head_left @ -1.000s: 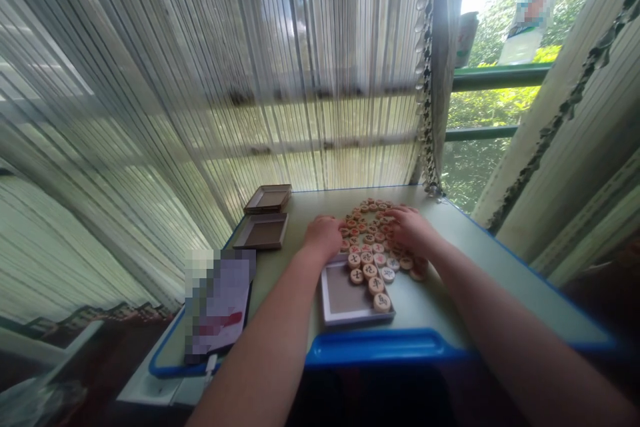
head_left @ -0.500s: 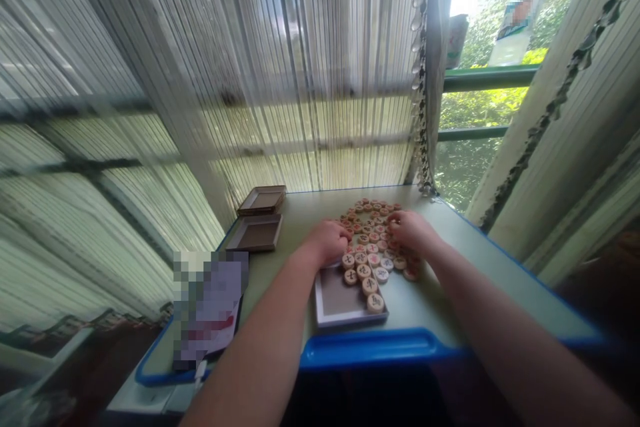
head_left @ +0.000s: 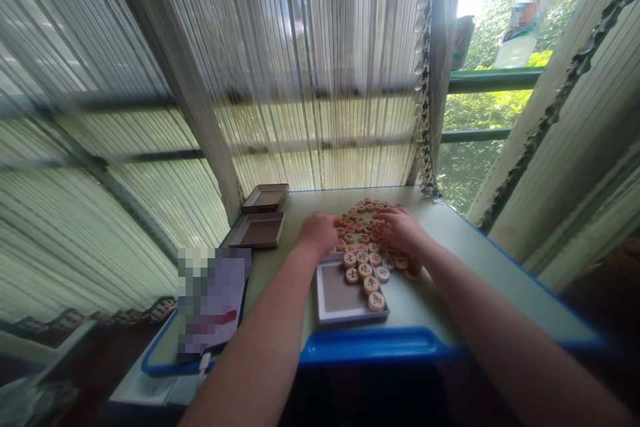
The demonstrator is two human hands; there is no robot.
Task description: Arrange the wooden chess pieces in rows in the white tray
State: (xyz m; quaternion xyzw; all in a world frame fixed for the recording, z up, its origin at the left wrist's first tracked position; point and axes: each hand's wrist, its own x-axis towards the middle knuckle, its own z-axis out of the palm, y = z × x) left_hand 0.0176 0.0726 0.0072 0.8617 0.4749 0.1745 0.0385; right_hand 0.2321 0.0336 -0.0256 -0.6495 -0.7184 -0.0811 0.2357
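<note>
Several round wooden chess pieces (head_left: 361, 220) with red or black characters lie in a heap on the green table (head_left: 450, 267). Some pieces (head_left: 367, 270) sit along the right side of a shallow white-rimmed box (head_left: 336, 295) near the front edge. My left hand (head_left: 317, 233) rests at the left edge of the heap, above the box, fingers curled; what is under them is hidden. My right hand (head_left: 400, 228) lies on the right part of the heap, fingers bent over the pieces.
Two shallow brown trays (head_left: 259, 230) (head_left: 265, 197) lie at the table's back left. A blurred-out flat object (head_left: 215, 303) sits at the front left corner. The table has a blue rim (head_left: 370, 345). A string curtain (head_left: 300, 80) hangs behind; a green window rail (head_left: 495, 79) is at the right.
Both hands stayed on the heap; the left hand shifted slightly back and left, the right slightly left. The camera view swayed a little.
</note>
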